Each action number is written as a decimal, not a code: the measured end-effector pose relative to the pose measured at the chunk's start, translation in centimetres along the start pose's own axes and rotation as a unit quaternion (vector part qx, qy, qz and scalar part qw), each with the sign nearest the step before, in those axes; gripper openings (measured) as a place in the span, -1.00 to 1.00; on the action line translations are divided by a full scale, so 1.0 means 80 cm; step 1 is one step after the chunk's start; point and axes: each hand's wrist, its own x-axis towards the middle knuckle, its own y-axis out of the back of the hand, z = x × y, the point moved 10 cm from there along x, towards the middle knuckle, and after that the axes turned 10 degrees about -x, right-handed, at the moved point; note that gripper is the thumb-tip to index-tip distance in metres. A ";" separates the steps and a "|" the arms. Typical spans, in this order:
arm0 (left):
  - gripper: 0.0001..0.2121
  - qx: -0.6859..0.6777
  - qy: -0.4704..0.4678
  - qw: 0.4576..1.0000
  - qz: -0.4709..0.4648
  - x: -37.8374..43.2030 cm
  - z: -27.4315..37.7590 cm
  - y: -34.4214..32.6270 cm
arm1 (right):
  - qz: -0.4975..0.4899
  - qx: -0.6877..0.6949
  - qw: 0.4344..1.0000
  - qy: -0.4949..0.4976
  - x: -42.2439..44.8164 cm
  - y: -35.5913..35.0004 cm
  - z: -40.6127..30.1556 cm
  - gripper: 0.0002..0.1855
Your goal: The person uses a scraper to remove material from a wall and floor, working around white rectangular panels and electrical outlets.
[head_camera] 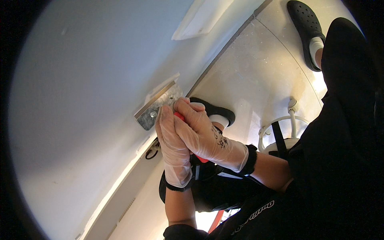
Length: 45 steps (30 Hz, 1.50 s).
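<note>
Both my hands wear thin, translucent gloves with dark cuffs. They are clasped around the red handle point(202, 158) of a scraper, which shows above and below the fingers. My right hand point(207, 135) wraps over the handle from the right, and dark marks show on the back of its glove. My left hand point(172, 144) presses in from the left, fingers pointing up. The scraper's flat metal head point(160, 105) bears two screws, and its long straight edge lies against the pale wall point(90, 105). Most of the handle is hidden by the hands.
A whitish patch point(201, 21) marks the wall above. Beside the wall runs a tiled floor point(240, 66). Black clogs point(306, 27) with white socks stand on it. A white wheeled base point(293, 120) is at right. A dark cable loop point(151, 154) hangs below the wall edge.
</note>
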 end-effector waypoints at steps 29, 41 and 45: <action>-0.48 0.021 -0.017 1.000 -0.003 -0.006 0.016 -0.008 | 0.014 -0.047 0.998 0.028 0.001 0.003 -0.012 -0.83; -0.49 0.025 -0.006 1.000 -0.002 -0.003 0.007 -0.004 | 0.005 0.053 0.998 -0.018 0.000 -0.001 0.000 -0.84; -0.48 0.013 -0.002 1.000 -0.002 -0.002 0.003 -0.001 | 0.001 0.021 1.000 -0.005 -0.001 -0.003 0.006 -0.84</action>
